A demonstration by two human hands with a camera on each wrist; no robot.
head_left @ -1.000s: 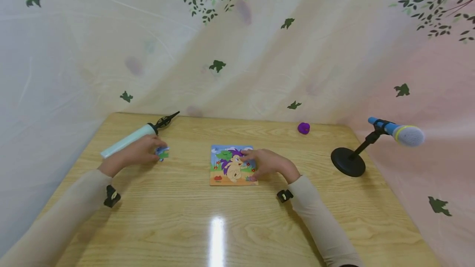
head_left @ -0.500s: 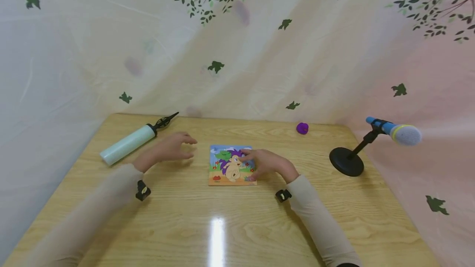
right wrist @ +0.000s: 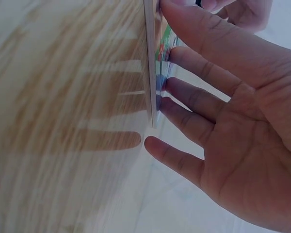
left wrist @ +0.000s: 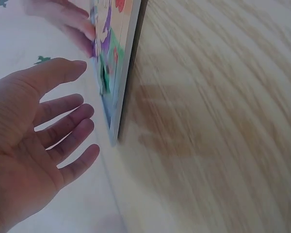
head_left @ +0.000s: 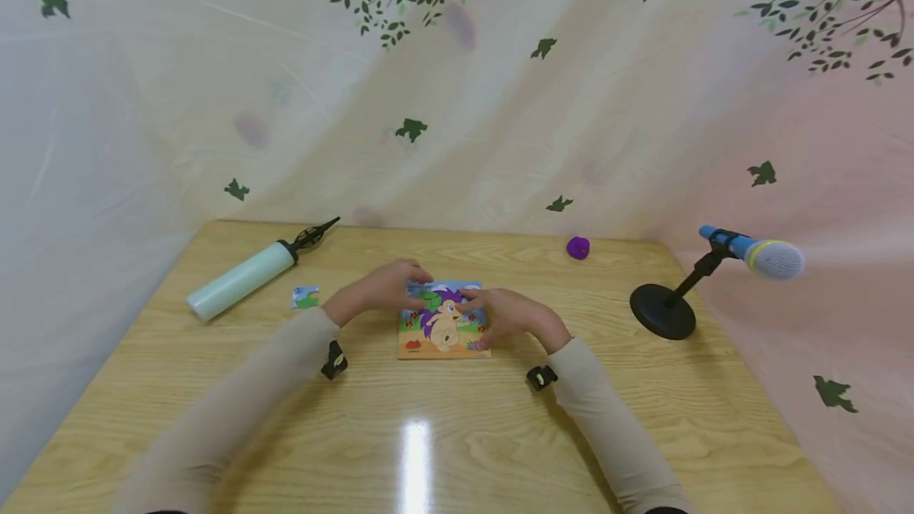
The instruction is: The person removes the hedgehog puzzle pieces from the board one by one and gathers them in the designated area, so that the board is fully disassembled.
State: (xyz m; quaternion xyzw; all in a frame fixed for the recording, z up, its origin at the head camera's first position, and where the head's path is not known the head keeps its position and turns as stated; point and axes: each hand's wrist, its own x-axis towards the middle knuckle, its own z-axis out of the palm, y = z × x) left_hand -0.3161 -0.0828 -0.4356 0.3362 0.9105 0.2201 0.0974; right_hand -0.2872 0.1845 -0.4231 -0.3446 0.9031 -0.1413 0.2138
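Observation:
A square jigsaw puzzle [head_left: 444,333] with a purple-spined hedgehog picture lies flat on the wooden table. My left hand [head_left: 380,289] hovers at its upper left corner, its fingertips overlapping the picture. In the left wrist view that hand's fingers [left wrist: 70,138] are spread and loosely bent, holding nothing, beside the puzzle's edge. My right hand [head_left: 517,314] rests on the puzzle's right side. Its fingertips [right wrist: 172,85] touch the picture in the right wrist view, with the little finger past the edge. Left of the puzzle lies a loose blue-and-green jigsaw piece [head_left: 305,297].
A pale green hand pump [head_left: 243,280] with a black nozzle lies at the back left of the table [head_left: 428,411]. Toward the back right sits a small purple lump [head_left: 577,247]. A blue microphone [head_left: 757,252] on a black stand [head_left: 662,312] is at the right.
My left hand has moved right from the loose jigsaw piece to the puzzle's upper left corner. The loose piece stays on the table. My right hand keeps its place on the puzzle.

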